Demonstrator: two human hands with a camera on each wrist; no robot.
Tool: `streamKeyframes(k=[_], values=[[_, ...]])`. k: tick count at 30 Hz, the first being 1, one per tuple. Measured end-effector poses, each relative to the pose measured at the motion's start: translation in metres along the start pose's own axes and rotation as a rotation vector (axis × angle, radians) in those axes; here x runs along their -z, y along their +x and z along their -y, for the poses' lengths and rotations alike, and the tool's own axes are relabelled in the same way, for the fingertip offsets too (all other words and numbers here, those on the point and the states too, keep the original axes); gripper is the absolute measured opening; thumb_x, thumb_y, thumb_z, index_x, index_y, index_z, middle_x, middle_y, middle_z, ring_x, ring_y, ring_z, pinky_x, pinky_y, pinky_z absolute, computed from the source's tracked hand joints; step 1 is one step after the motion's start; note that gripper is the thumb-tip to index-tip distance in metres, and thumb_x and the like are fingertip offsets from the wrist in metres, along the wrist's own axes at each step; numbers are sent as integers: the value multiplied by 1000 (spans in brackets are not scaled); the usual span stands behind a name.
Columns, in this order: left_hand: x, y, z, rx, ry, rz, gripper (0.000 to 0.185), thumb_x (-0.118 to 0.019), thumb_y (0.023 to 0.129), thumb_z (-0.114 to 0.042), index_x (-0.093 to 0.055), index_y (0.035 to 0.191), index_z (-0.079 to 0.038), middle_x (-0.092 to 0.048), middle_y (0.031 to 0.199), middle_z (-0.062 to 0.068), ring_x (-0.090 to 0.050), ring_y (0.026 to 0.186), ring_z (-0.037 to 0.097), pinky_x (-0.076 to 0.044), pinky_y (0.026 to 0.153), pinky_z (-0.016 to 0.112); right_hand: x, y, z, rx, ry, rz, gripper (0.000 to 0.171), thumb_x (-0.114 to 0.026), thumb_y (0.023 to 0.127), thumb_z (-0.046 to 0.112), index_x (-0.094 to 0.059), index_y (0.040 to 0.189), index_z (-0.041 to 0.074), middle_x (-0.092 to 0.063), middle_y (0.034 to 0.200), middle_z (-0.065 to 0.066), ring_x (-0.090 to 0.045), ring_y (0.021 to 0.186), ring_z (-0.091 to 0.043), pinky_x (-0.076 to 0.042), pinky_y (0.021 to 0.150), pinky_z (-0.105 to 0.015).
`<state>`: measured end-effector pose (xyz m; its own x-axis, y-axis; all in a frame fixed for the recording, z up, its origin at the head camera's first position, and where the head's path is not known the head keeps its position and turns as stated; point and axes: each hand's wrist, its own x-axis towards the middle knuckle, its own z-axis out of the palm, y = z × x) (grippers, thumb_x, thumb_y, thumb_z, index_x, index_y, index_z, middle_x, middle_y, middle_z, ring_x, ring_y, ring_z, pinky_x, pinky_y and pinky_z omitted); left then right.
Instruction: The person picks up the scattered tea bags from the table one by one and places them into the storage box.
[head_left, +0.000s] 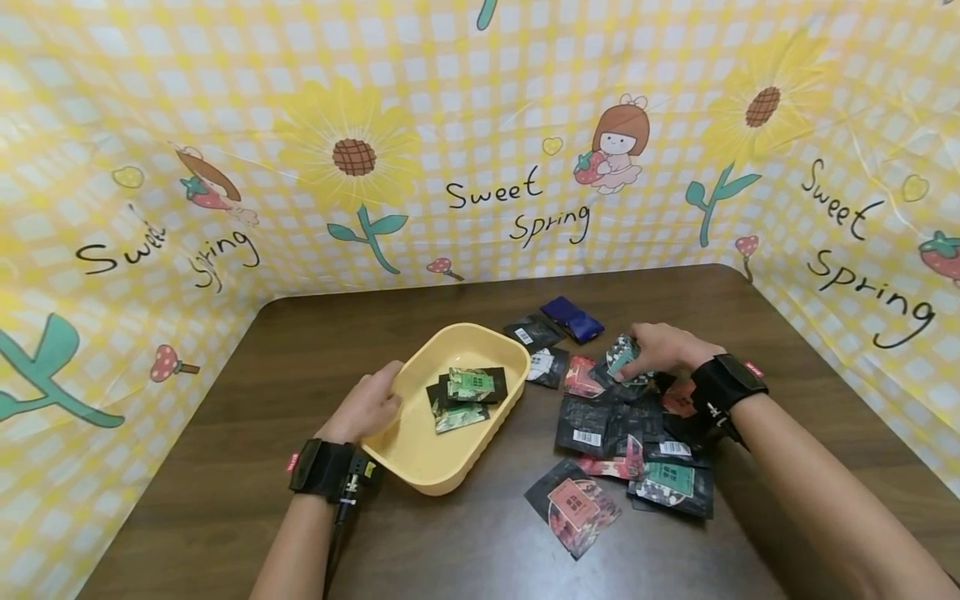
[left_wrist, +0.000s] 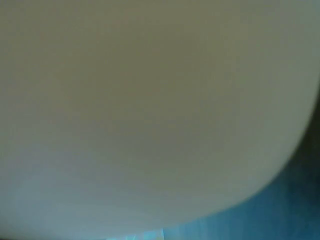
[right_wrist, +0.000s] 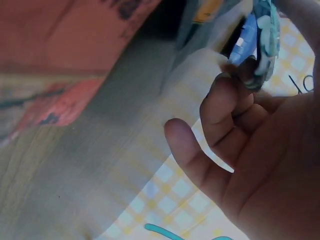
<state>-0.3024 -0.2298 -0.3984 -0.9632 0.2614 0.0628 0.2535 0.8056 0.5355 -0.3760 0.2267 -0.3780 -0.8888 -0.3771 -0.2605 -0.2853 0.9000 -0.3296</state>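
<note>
A yellow plastic basin (head_left: 408,454) stands on the table, with several green-and-black sachets (head_left: 471,385) lying inside. My left hand (head_left: 367,404) grips its left rim, the fingers bent over the edge. A blurred pale surface fills nearly all of the left wrist view. Over the pile on the right, my right hand (head_left: 663,346) pinches a dark sachet with a teal label (head_left: 620,354) between thumb and fingers. The right wrist view shows that sachet (right_wrist: 267,42) edge-on at the fingertips, while the other fingers curl loosely below.
Black sachets (head_left: 585,425) with barcodes, red-labelled ones and a teal-labelled one (head_left: 670,479) overlap right of the basin. A red-labelled sachet (head_left: 573,507) lies nearer the front. A dark blue packet (head_left: 572,319) lies at the back. Checked yellow cloth (head_left: 480,108) walls the table's back and sides.
</note>
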Motion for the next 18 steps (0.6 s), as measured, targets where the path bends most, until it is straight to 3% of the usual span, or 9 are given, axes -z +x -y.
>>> streamKeyframes(k=[3, 5, 6, 8, 11, 15, 18], values=[[-1, 1, 0, 2, 1, -1, 38, -48, 88, 1, -48, 126, -4, -64, 89, 15, -60, 64, 17, -49, 55, 27, 2, 2, -3, 44, 43, 18, 56, -69, 84, 42, -57, 111, -5, -60, 98, -24, -59, 86, -33, -45, 74, -38], [-1, 0, 0, 5, -3, 1, 38, -48, 89, 1, -48, 126, -4, -64, 90, 16, -60, 64, 17, -48, 55, 27, 4, 5, -4, 78, 84, 21, 39, -66, 87, 39, -57, 94, 1, -52, 79, -10, -50, 71, -21, -38, 68, -34], [0, 0, 1, 1, -1, -2, 38, -48, 89, 1, -48, 126, -4, -64, 89, 16, -60, 64, 17, -48, 55, 27, 5, 6, -6, 84, 124, 33, 36, -65, 89, 37, -57, 96, 2, -44, 70, -5, -43, 63, -17, -35, 64, -33], [0, 0, 1, -7, 5, -5, 38, -48, 88, 1, -48, 126, -3, -64, 88, 15, -60, 64, 16, -48, 56, 27, 6, 8, -8, 95, 208, 47, 30, -61, 92, 32, -56, 101, 4, -36, 67, 2, -37, 56, -13, -36, 60, -31], [1, 0, 1, -24, 12, -9, 38, -48, 88, 1, -48, 126, -3, -64, 87, 14, -59, 64, 16, -47, 55, 27, 7, 7, -9, 97, 339, 51, 45, -59, 95, 28, -49, 128, -1, -51, 77, -3, -33, 48, -11, -39, 54, -31], [1, -1, -1, -18, 8, -3, 39, -48, 88, 0, -48, 127, -4, -64, 87, 14, -60, 63, 16, -47, 54, 27, 9, 8, -2, 114, 417, 30, 41, -57, 95, 29, -49, 122, -1, -53, 85, -8, -33, 48, -13, -41, 54, -32], [1, -2, -1, -2, 2, 0, 38, -48, 89, 0, -48, 127, -4, -64, 88, 14, -60, 62, 16, -48, 54, 27, 13, 12, 9, 153, 416, 19, 37, -56, 96, 31, -50, 118, 2, -46, 74, -5, -36, 54, -14, -42, 59, -35]])
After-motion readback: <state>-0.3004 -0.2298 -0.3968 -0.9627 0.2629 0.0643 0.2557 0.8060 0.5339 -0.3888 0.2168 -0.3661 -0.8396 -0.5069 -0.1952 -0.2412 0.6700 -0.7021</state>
